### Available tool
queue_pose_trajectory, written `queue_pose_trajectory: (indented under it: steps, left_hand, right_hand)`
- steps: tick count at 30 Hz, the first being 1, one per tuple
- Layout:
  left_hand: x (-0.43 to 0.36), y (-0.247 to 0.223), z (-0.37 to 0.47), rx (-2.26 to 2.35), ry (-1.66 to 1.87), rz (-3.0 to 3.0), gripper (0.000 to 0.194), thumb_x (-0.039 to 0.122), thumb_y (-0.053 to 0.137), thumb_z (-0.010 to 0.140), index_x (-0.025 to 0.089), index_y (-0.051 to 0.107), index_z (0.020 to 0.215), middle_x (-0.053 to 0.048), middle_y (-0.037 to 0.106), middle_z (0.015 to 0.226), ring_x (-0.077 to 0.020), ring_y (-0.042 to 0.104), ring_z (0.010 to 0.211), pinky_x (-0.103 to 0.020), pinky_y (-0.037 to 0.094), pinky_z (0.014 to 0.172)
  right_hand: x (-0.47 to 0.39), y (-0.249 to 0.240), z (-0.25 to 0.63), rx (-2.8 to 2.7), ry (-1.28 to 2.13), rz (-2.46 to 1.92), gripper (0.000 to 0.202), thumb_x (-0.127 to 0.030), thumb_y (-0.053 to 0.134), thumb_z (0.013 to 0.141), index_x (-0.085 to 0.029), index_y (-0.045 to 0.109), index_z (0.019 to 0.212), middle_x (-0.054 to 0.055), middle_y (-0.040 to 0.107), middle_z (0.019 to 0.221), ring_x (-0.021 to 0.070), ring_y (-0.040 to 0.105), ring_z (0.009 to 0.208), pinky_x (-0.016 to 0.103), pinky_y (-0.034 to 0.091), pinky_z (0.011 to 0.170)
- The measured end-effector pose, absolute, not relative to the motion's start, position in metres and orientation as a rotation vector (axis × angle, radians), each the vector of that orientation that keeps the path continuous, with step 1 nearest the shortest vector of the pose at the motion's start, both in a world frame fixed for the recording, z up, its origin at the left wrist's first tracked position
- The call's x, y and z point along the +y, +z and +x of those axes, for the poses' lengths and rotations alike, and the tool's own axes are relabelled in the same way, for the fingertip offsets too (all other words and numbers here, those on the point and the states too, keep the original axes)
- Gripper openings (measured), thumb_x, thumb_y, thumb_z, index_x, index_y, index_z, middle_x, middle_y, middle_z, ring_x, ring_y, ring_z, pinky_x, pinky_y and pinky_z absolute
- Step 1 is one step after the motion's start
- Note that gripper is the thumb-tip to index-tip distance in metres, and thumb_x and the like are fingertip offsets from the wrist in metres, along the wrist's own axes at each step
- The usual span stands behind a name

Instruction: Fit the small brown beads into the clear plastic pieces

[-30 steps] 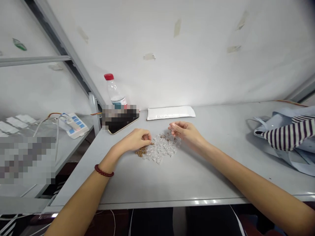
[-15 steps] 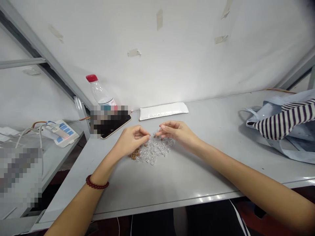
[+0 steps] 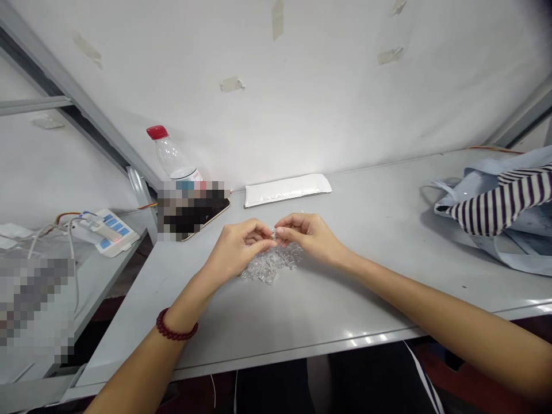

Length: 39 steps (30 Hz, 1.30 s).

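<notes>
A loose pile of small clear plastic pieces point(image 3: 267, 267) lies on the grey table point(image 3: 328, 310), beneath and in front of both hands. My left hand point(image 3: 245, 244), with a dark red bead bracelet at its wrist, is closed in a pinch above the pile's left side. My right hand point(image 3: 304, 234) pinches a tiny clear piece point(image 3: 274, 232) between thumb and forefinger, its fingertips close to those of my left hand. What my left fingertips hold, if anything, is too small to make out. The small brown pieces are hidden behind my left hand.
Behind the hands lies a flat white packet point(image 3: 287, 191) by the wall. A phone point(image 3: 202, 215) and a red-capped bottle point(image 3: 172, 158) stand back left. A fabric bag with a striped part point(image 3: 495, 210) sits at the right. A power strip point(image 3: 110, 233) is far left.
My left hand has moved right, so the fingertips of both hands are now nearly together. It now covers the brown pieces. The camera view has shifted slightly.
</notes>
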State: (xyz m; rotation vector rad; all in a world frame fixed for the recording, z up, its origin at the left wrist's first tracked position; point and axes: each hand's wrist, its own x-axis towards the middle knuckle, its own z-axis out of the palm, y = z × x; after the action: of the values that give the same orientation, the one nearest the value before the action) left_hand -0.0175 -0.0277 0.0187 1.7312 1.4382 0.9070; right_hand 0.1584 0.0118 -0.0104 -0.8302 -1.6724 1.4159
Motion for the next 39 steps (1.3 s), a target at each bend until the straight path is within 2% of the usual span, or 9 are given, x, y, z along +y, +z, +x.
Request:
queue_pose_trajectory:
  steps: [4, 8, 13, 16, 18, 20, 22, 27, 39]
  left_hand:
    - [-0.028, 0.016, -0.018, 1.438, 0.892, 1.719, 0.015, 0.028, 0.072, 0.069, 0.019, 0.062, 0.076, 0.001, 0.070, 0.066, -0.0165, 0.067, 0.062, -0.027, 0.057, 0.055]
    - [-0.026, 0.007, -0.019, 1.384, 0.913, 1.819, 0.015, 0.033, 0.070, 0.071, 0.020, 0.065, 0.076, -0.001, 0.072, 0.071, -0.0191, 0.069, 0.068, -0.032, 0.058, 0.068]
    - [-0.027, 0.010, -0.019, 1.344, 0.901, 2.057, 0.018, 0.038, 0.069, 0.074, 0.020, 0.068, 0.074, -0.002, 0.071, 0.075, -0.0171, 0.065, 0.069, -0.030, 0.053, 0.069]
    - [-0.019, 0.020, -0.038, 1.376, 0.782, 2.192, 0.026, 0.044, 0.071, 0.071, 0.020, 0.068, 0.078, -0.003, 0.071, 0.081, -0.0202, 0.064, 0.078, -0.032, 0.051, 0.076]
    - [-0.007, 0.024, -0.064, 1.668, 0.983, 2.234, 0.032, 0.047, 0.067, 0.073, 0.020, 0.067, 0.090, -0.006, 0.070, 0.097, -0.0241, 0.061, 0.093, -0.037, 0.048, 0.088]
    - [0.006, 0.022, -0.098, 2.098, 1.212, 2.209, 0.035, 0.045, 0.060, 0.080, 0.018, 0.064, 0.103, -0.010, 0.065, 0.111, -0.0286, 0.053, 0.111, -0.043, 0.038, 0.101]
    - [0.017, 0.015, -0.132, 2.377, 1.156, 2.185, 0.045, 0.041, 0.062, 0.077, 0.014, 0.059, 0.114, -0.014, 0.059, 0.119, -0.0328, 0.046, 0.120, -0.047, 0.030, 0.106]
    - [0.024, -0.002, -0.174, 2.481, 0.851, 2.019, 0.045, 0.040, 0.060, 0.076, 0.015, 0.060, 0.114, -0.013, 0.064, 0.114, -0.0323, 0.056, 0.109, -0.044, 0.040, 0.096]
    - [0.021, 0.004, -0.182, 2.261, 1.014, 1.773, 0.041, 0.039, 0.067, 0.066, 0.017, 0.066, 0.101, -0.009, 0.070, 0.104, -0.0279, 0.063, 0.098, -0.037, 0.047, 0.088]
  right_hand:
    - [0.012, -0.013, 0.159, -1.693, 1.461, -0.779, 0.017, -0.031, 0.063, 0.080, -0.015, 0.068, 0.083, 0.004, 0.070, 0.074, 0.0142, 0.065, 0.067, 0.031, 0.053, 0.068]
    - [0.011, -0.012, 0.160, -1.685, 1.525, -0.723, 0.018, -0.032, 0.062, 0.080, -0.016, 0.070, 0.081, 0.002, 0.069, 0.067, 0.0144, 0.065, 0.064, 0.032, 0.053, 0.068]
    - [0.006, -0.009, 0.159, -1.665, 1.533, -0.725, 0.017, -0.032, 0.063, 0.078, -0.017, 0.069, 0.075, 0.002, 0.068, 0.065, 0.0151, 0.065, 0.062, 0.032, 0.054, 0.066]
    - [0.005, -0.006, 0.158, -1.663, 1.554, -0.715, 0.015, -0.031, 0.062, 0.079, -0.017, 0.067, 0.077, 0.002, 0.069, 0.063, 0.0156, 0.066, 0.063, 0.032, 0.054, 0.067]
    - [0.007, -0.004, 0.159, -1.623, 1.500, -0.740, 0.015, -0.030, 0.062, 0.080, -0.016, 0.067, 0.080, 0.003, 0.069, 0.064, 0.0155, 0.066, 0.064, 0.031, 0.053, 0.066]
    - [0.010, -0.003, 0.161, -1.584, 1.420, -0.791, 0.016, -0.031, 0.063, 0.080, -0.016, 0.066, 0.081, 0.003, 0.069, 0.065, 0.0147, 0.065, 0.062, 0.030, 0.052, 0.066]
    - [0.013, -0.004, 0.164, -1.582, 1.379, -0.828, 0.018, -0.033, 0.062, 0.081, -0.016, 0.066, 0.081, 0.003, 0.069, 0.064, 0.0146, 0.064, 0.061, 0.030, 0.051, 0.066]
    - [0.011, -0.004, 0.163, -1.652, 1.387, -0.888, 0.019, -0.035, 0.062, 0.080, -0.016, 0.066, 0.081, 0.003, 0.069, 0.062, 0.0161, 0.064, 0.060, 0.033, 0.050, 0.066]
    - [0.008, 0.004, 0.163, -1.575, 1.419, -0.895, 0.014, -0.032, 0.063, 0.078, -0.018, 0.066, 0.079, 0.002, 0.065, 0.058, 0.0155, 0.061, 0.056, 0.034, 0.051, 0.064]
